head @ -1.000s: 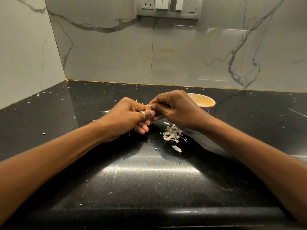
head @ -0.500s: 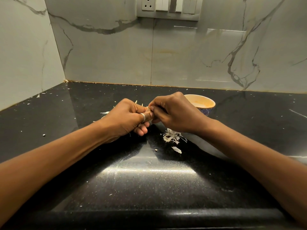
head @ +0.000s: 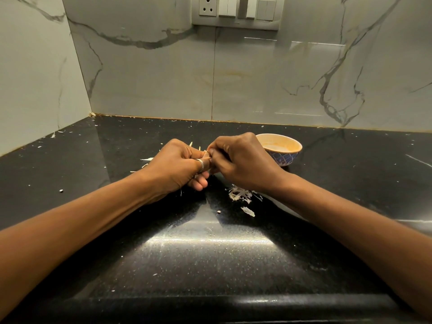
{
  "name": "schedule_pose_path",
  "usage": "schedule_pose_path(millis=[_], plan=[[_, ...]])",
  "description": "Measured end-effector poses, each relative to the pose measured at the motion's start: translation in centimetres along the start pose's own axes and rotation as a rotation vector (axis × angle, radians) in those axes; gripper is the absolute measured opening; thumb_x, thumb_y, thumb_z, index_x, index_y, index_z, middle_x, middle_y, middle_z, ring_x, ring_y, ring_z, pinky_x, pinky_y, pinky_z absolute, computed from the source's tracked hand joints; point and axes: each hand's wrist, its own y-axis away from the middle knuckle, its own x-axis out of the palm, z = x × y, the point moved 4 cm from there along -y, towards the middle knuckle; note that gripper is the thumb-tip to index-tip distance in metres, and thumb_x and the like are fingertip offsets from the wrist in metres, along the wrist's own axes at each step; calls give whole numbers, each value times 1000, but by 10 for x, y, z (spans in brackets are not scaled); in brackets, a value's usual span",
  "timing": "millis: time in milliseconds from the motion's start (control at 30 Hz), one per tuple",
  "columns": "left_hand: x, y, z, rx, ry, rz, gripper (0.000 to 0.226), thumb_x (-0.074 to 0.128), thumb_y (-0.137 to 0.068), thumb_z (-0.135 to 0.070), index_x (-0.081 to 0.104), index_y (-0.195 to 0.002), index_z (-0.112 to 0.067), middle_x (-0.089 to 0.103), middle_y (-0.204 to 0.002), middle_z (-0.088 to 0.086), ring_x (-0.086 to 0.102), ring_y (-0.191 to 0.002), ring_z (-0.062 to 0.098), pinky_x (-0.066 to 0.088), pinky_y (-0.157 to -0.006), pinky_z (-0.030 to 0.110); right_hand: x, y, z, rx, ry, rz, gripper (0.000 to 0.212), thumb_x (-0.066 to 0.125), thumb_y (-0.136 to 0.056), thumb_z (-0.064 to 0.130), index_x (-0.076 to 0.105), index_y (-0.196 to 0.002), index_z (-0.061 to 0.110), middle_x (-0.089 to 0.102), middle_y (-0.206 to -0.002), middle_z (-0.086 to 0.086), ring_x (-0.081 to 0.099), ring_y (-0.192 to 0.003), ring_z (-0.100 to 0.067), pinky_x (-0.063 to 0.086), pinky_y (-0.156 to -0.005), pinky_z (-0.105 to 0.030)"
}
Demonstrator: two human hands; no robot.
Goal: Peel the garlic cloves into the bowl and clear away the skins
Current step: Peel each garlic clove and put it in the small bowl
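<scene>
Lying on the black counter (head: 210,265) just beyond the left hand (head: 174,168) are a few loose flakes of skin (head: 146,159). That hand is curling its fingers inward, wearing a ring (head: 200,165), and pinching a garlic clove (head: 206,155) at its fingertips. The clove is sitting between the two hands, mostly hidden, only a pale sliver showing. The right hand (head: 244,163) is meeting the left fingertip to fingertip, its fingers curled and nipping the same clove from the other side. A small heap of skins (head: 239,195) is lying on the counter just under the right wrist, nearer the person. The bowl (head: 284,159) is standing upright just behind the right hand, partly covered by it; its contents I cannot tell.
</scene>
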Motion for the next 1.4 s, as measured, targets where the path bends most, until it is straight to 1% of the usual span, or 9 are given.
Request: schedule_pose_path(millis=[200,333,433,567,700,967,1167,1267,1400], plan=[[0,-1,1,-14,58,-2,29,59,-100,-7,68,-73,2,59,-58,7,58,-43,6,47,-42,15,5,1,0,49,-37,-35,21,56,-93,16,72,-83,7,71,-69,-3,64,-60,-15,50,-60,-34],[0,-2,2,-19,68,-17,25,57,-100,-4,69,-87,13,59,-58,7,58,-43,6,47,-42,15,7,2,1,69,-25,-53,21,55,-92,17,72,-83,9,68,-66,0,56,-56,-10,44,-56,-23],[1,-1,1,-7,58,-10,23,57,-100,-5,70,-91,12,60,-61,9,60,-45,7,49,-44,15,5,1,-1,110,-48,-85,19,57,-91,16,74,-84,10,71,-70,2,59,-61,-9,45,-59,-20],[0,-1,0,-8,138,-5,19,61,-98,-10,72,-84,-3,61,-61,5,61,-47,6,52,-47,15,3,-1,-8,209,-136,-59,16,62,-96,13,78,-94,13,77,-84,3,71,-75,-7,58,-76,-31],[-2,-2,0,-6,213,4,19,61,-99,-13,72,-103,2,63,-67,5,61,-52,7,56,-51,17,5,-3,-17,335,-350,-33,12,65,-91,14,76,-93,16,78,-86,0,76,-81,-14,63,-79,-45],[-1,-4,-1,20,231,25,21,60,-99,-15,71,-105,2,67,-79,10,64,-60,8,58,-56,20,-9,-5,-17,371,-455,-64,8,70,-95,9,75,-92,3,76,-79,-9,76,-71,-21,65,-70,-40],[-1,-3,-2,54,175,73,26,54,-102,-14,66,-112,7,66,-86,8,62,-66,7,57,-55,22,-9,-4,-18,335,-437,11,15,69,-95,8,77,-107,7,78,-94,-5,77,-84,-17,65,-76,-40],[1,-2,-3,82,117,127,26,51,-104,-16,66,-111,5,66,-90,6,59,-67,7,54,-52,21,-8,-3,-17,371,-561,130,24,67,-97,6,71,-121,7,76,-105,-12,75,-95,-20,64,-80,-41],[1,-1,-4,76,145,189,24,48,-106,-18,65,-104,-1,65,-83,-4,53,-65,5,51,-49,21,-9,0,-16,454,-807,225,32,62,-95,-6,64,-127,1,71,-108,-19,70,-89,-21,63,-84,-33]])
